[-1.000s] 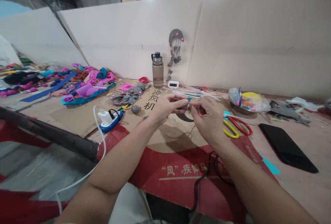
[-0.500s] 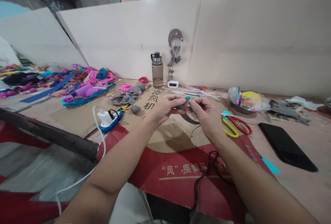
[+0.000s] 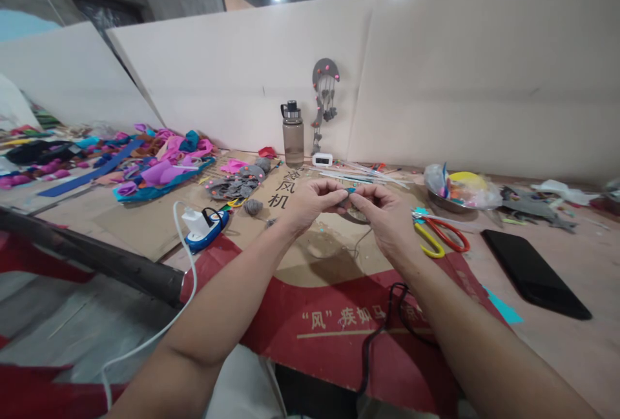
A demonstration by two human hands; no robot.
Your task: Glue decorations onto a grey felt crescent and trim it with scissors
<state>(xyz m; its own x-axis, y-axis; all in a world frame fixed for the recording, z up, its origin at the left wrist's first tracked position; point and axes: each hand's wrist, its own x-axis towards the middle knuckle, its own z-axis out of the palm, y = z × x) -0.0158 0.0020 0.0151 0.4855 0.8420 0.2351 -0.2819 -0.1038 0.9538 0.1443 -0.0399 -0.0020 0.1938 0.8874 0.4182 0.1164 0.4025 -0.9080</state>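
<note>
My left hand (image 3: 317, 203) and my right hand (image 3: 382, 209) meet above the cardboard sheet (image 3: 334, 257), thumbs and forefingers pinched together. Between the fingertips is a small grey felt piece (image 3: 345, 202) with a blue-teal bit at its top; the fingers cover most of it. A thin grey thread (image 3: 357, 245) hangs below my right hand and runs over the cardboard. Scissors (image 3: 440, 236) with one red and one yellow handle lie right of my right hand. Grey yarn balls (image 3: 252, 206) and grey felt pieces (image 3: 235, 183) lie beyond my left forearm.
A bottle (image 3: 293, 138) and a small white digital clock (image 3: 322, 159) stand near the back board, where a grey felt moon hanging (image 3: 325, 93) is fixed. A metal bowl (image 3: 450, 201), a black phone (image 3: 535, 274) and a blue power strip (image 3: 207, 232) surround the work area.
My fingertips have come closer together over the grey felt piece, which shows less now. The whole view has shifted slightly.
</note>
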